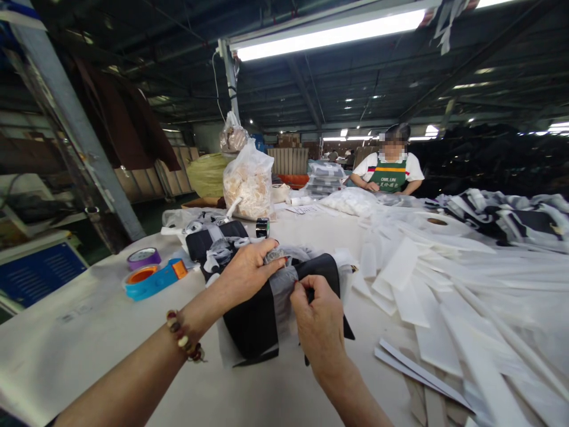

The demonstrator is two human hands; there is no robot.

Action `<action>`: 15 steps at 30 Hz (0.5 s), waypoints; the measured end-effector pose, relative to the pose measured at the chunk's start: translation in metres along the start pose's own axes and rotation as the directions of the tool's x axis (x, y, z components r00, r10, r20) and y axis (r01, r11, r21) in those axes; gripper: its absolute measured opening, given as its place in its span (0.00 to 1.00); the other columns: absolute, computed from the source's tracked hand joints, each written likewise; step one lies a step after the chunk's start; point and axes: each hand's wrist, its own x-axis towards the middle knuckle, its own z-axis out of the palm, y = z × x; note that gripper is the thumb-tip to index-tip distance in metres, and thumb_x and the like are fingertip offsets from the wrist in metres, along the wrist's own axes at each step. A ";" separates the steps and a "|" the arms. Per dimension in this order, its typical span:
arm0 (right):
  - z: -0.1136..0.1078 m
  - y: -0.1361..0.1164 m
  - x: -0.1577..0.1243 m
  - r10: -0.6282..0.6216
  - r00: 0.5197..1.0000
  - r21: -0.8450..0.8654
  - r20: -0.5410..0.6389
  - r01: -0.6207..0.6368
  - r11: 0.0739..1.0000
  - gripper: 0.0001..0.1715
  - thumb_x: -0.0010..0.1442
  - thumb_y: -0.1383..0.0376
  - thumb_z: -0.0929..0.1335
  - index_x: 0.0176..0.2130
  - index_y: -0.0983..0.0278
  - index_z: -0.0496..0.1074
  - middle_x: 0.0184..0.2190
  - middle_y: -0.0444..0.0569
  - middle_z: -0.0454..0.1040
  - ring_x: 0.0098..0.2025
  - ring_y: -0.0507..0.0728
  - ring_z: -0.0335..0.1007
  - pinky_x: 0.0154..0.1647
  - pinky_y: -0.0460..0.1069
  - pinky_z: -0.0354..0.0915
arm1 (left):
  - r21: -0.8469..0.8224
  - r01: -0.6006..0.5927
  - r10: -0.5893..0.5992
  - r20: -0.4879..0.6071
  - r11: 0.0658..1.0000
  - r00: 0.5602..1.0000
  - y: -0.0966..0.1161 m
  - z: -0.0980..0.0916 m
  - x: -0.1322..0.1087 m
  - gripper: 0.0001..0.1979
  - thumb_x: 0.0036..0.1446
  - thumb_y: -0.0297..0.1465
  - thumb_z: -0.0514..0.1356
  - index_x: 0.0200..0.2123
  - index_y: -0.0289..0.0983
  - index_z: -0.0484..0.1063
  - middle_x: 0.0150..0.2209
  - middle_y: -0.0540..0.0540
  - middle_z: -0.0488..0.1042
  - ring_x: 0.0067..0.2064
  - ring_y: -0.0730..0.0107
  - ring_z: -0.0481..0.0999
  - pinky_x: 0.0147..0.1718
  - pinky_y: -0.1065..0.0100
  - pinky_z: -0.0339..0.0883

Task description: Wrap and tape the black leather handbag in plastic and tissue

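Observation:
In front of me on the table lies a black bag-like item (252, 325), partly covered with thin translucent wrapping (284, 287). My left hand (249, 270) reaches over its top, thumb and fingers closed on a bunched part of the wrapping. Close by on the right, my right hand (317, 314) pinches the edge of the wrapping between thumb and curled forefinger. A black flap (322, 267) rises behind the right hand. Beyond the left hand is another black piece (217, 240) with pale wrapping on it.
A blue tape dispenser (155, 283) and a purple tape roll (143, 257) sit at left. A black tape roll (262, 227) stands behind the item. Many white strips (413, 284) cover the right side. A stuffed plastic bag (249, 181) stands farther back; a person (391, 169) works opposite.

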 end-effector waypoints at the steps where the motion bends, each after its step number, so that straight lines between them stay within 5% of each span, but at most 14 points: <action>1: 0.001 0.001 0.000 -0.006 1.000 -0.011 -0.017 0.006 1.000 0.12 0.52 0.59 0.59 0.26 0.63 0.66 0.20 0.44 0.67 0.21 0.54 0.59 0.24 0.48 0.53 | 0.018 0.002 -0.002 0.002 1.000 1.000 0.000 0.000 0.000 0.11 0.53 0.38 0.52 0.30 0.36 0.67 0.27 0.51 0.69 0.32 0.68 0.67 0.32 0.69 0.60; 9: 0.003 0.004 0.000 -0.022 0.996 -0.078 -0.083 0.016 0.997 0.11 0.53 0.61 0.59 0.26 0.63 0.66 0.19 0.45 0.67 0.21 0.54 0.59 0.24 0.48 0.52 | 0.049 0.016 -0.015 -0.013 0.999 1.000 0.001 0.001 -0.001 0.11 0.53 0.38 0.53 0.30 0.38 0.68 0.28 0.51 0.70 0.33 0.66 0.68 0.32 0.68 0.59; 15: -0.003 0.000 0.009 0.031 0.999 -0.048 -0.017 -0.031 0.998 0.12 0.52 0.61 0.60 0.26 0.64 0.68 0.19 0.44 0.67 0.20 0.53 0.56 0.24 0.48 0.52 | -0.002 0.022 -0.022 -0.019 1.000 1.000 -0.003 -0.001 0.001 0.12 0.53 0.40 0.54 0.30 0.36 0.69 0.28 0.50 0.71 0.33 0.67 0.69 0.32 0.68 0.60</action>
